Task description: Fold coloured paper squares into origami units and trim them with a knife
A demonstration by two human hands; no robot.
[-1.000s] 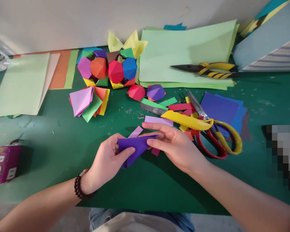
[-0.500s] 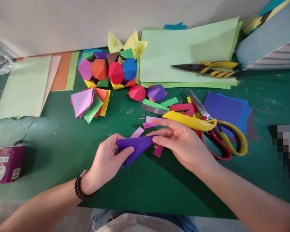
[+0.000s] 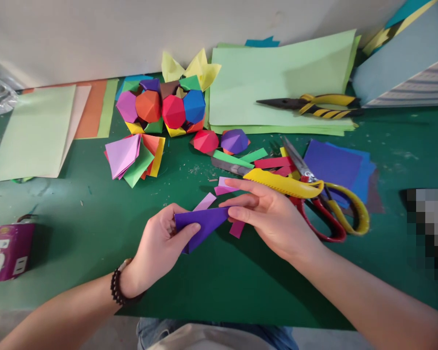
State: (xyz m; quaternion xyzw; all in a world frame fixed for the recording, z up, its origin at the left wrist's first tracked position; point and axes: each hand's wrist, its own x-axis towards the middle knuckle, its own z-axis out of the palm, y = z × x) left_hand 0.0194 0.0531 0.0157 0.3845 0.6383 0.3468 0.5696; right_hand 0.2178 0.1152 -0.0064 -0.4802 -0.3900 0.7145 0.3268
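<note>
Left hand (image 3: 159, 243) and right hand (image 3: 273, 218), close together, both pinch closed.

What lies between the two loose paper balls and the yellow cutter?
In the head view, green strips and a red strip lie between the paper balls and yellow cutter.

One purple paper (image 3: 203, 221), one pliers (image 3: 311, 104)

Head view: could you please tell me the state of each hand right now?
Left hand: closed on the purple folded paper.
Right hand: fingertips pinch the same paper's right end.
</note>
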